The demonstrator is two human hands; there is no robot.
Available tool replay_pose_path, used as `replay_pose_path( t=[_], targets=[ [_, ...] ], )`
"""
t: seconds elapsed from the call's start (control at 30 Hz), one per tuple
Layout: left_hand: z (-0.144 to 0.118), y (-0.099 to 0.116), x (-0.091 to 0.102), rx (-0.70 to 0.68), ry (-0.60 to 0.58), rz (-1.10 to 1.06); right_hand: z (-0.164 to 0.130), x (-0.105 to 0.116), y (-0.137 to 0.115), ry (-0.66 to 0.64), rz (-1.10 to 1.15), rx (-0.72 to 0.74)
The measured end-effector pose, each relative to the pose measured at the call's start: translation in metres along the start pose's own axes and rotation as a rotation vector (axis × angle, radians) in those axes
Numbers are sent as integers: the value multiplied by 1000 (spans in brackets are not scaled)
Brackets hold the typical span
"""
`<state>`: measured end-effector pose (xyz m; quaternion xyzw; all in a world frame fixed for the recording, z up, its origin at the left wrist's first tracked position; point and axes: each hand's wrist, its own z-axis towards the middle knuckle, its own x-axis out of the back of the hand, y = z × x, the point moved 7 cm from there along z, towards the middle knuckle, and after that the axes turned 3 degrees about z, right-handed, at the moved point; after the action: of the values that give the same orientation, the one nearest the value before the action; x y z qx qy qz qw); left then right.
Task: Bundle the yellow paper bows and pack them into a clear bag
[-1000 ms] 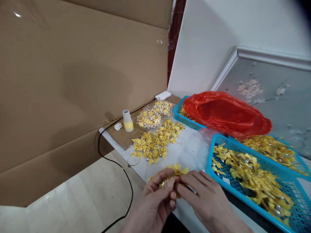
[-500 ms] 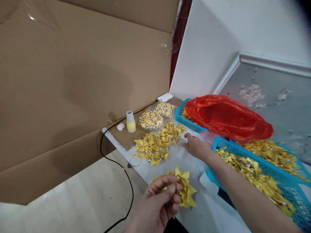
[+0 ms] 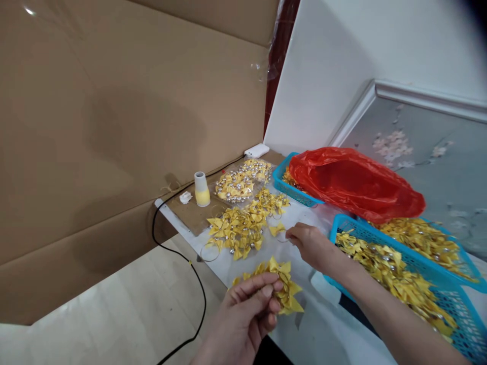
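The left hand (image 3: 243,314) is pinching a bow cluster (image 3: 283,286); the right hand (image 3: 310,243) is pinching a ring (image 3: 282,235) beside the bow pile (image 3: 239,228). Much of that pile is waiting.

A red plastic bag (image 3: 357,182) lay across a blue basket (image 3: 283,183) at the back of the tabletop (image 3: 304,334). A small white and yellow bottle (image 3: 201,189) stood near the cardboard wall (image 3: 114,126), beside a black cable (image 3: 178,253) and a white adapter (image 3: 256,150).

Light: you work under soft, even indoor light.
Glare: small highlight on the cardboard wall (image 3: 114,101), upper left.
Shadows: faint, diffuse.
Edges: dark vignette top right; wide-angle stretching.
Focus: slightly soft throughout.
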<state>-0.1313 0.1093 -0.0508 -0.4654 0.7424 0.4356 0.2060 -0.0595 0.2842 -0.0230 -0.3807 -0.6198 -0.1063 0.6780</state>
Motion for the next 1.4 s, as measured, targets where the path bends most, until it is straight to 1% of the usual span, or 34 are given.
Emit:
replay_pose_path(
  t=[0.1,0.17,0.23,0.3,0.4,0.47,0.63,0.77,0.8,0.87,0.93,0.97,1.0,1.03,1.1,1.13,1.23,1.33,1.4],
  targets=[
    [0,2,-1,-15,-8,-7,-23,20,-23,127,67,92],
    [0,2,-2,-15,-2,-15,-42,30,-36,240,113,124],
    [0,3,-3,-12,5,-24,-64,36,-48,427,151,168],
    [1,2,-4,-8,11,-31,-83,33,-62,573,130,229],
    [4,0,-4,-8,10,-36,-97,15,-80,606,48,292],
    [4,-1,-5,-7,6,-27,-101,9,-88,630,31,311],
    [3,-3,-5,6,5,-3,-102,8,-95,688,81,343],
    [4,-5,-7,7,-12,-16,-104,5,-101,715,57,389],
    [4,-5,-6,1,-8,-31,-105,4,-103,708,52,400],
    [5,-3,-3,-20,21,-66,-105,4,-106,643,69,427],
    [6,0,1,-51,57,-89,-102,9,-105,526,154,431],
    [5,2,2,-65,70,-93,-98,13,-103,464,216,411],
    [4,4,3,-76,78,-92,-93,18,-98,420,272,371],
    [3,5,4,-82,81,-88,-85,22,-92,384,314,302],
    [0,5,4,-79,73,-76,-62,27,-77,346,330,133],
    [-2,5,4,-75,64,-69,-49,24,-67,314,314,25],
    [-7,4,5,-61,33,-52,-8,7,-53,263,296,-82],
    [-12,3,7,-44,21,-38,21,-19,-46,178,341,-112],
    [-14,4,9,-43,22,-31,28,-29,-44,140,403,-110]
  ],
)
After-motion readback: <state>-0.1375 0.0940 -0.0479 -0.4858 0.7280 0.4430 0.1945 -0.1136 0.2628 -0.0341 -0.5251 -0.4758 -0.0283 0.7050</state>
